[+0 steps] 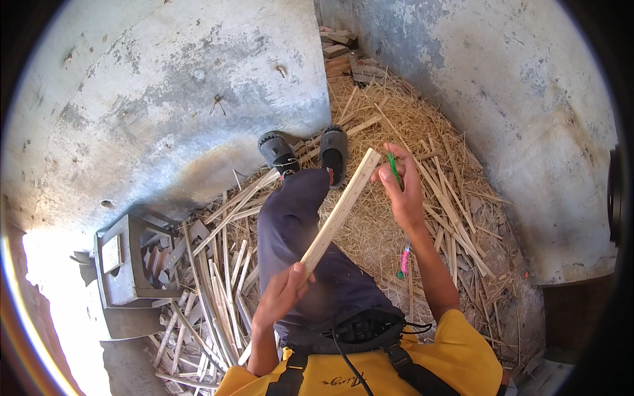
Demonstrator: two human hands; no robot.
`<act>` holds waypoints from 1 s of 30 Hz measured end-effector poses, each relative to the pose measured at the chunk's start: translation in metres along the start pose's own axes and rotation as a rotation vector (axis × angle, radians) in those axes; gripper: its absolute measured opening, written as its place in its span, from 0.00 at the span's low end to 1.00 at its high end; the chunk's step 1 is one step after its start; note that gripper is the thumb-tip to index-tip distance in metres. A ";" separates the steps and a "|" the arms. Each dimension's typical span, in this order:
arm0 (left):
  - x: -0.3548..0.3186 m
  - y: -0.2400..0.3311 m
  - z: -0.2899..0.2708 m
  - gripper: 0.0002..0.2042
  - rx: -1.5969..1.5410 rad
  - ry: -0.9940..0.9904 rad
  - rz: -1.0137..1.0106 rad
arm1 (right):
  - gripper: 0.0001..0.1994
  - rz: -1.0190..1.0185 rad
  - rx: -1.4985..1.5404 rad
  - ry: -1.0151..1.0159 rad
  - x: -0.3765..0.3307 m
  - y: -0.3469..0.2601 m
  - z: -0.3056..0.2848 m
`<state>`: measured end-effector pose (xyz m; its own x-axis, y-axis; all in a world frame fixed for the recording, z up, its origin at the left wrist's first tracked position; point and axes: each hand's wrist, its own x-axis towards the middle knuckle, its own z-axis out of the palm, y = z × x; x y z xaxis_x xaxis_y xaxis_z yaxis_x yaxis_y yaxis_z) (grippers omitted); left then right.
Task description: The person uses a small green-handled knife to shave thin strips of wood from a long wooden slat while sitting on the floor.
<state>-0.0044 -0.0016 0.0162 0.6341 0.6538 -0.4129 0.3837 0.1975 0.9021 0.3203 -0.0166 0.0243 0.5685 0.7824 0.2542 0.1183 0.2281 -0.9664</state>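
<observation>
My left hand (282, 295) is closed round the lower end of a flat, pale wooden strip (340, 214), which slants up and to the right in front of my legs. Near the strip's upper end is my right hand (401, 188), its fingers bent round a slim green object (393, 166) whose kind I cannot make out. Below that hand, beside my forearm, a small pink tube-like thing with a green end (404, 261) shows against the straw.
Loose straw (403, 109) and scattered wooden strips (224, 284) cover the floor round my shoes (334, 148). Worn grey walls (198, 72) rise ahead and at the right. A grey box-like frame (129, 261) stands at the left. Broken bricks (340, 43) lie in the far corner.
</observation>
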 end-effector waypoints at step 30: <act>0.009 0.015 0.010 0.26 -0.078 0.068 -0.005 | 0.09 -0.440 -0.603 -0.373 -0.085 0.002 0.028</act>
<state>0.0140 -0.0002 0.0247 0.5844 0.7002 -0.4101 0.3317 0.2551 0.9082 0.2491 -0.0664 0.0022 0.0742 0.8594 0.5059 0.7425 0.2911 -0.6033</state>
